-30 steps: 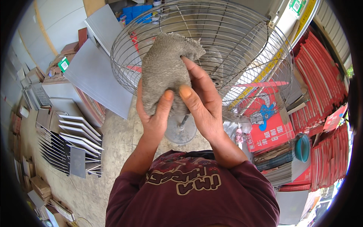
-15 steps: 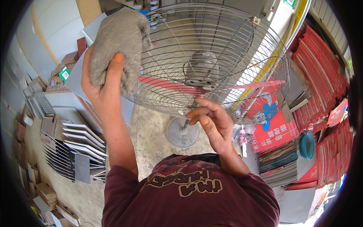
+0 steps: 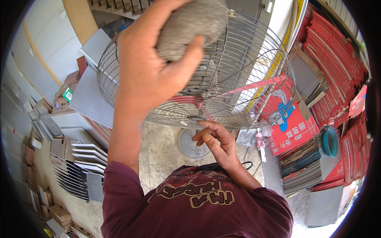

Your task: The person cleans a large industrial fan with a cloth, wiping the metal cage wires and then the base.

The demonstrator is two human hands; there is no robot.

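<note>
My left hand [image 3: 152, 75] is wrapped round a fuzzy grey cloth [image 3: 192, 29], raised over the top of a large pedestal fan's wire guard [image 3: 254, 43]. The cloth is smeared by motion, and it and the hand hide part of the guard. Behind the wires show red fan blades [image 3: 254, 85]. My right hand [image 3: 222, 146] is at the guard's lower front, by its small round centre; the index fingertip seems to touch there. Its fingers are loosely bent, the thumb apart, with nothing visible between them. The fan's round grey base [image 3: 192, 142] stands on the floor below.
Flat red cartons [image 3: 329, 59] are stacked at the right, near a teal basin [image 3: 330, 141]. Sample boards stand in a black rack [image 3: 73, 182] at the left. A grey panel [image 3: 93, 95] leans behind the fan's left side. A dark cable [image 3: 248, 164] loops near my right forearm.
My left hand has carried the cloth rightward and up, from the guard's left side to its upper middle. The right hand remains by the guard's centre. The view has shifted slightly.
</note>
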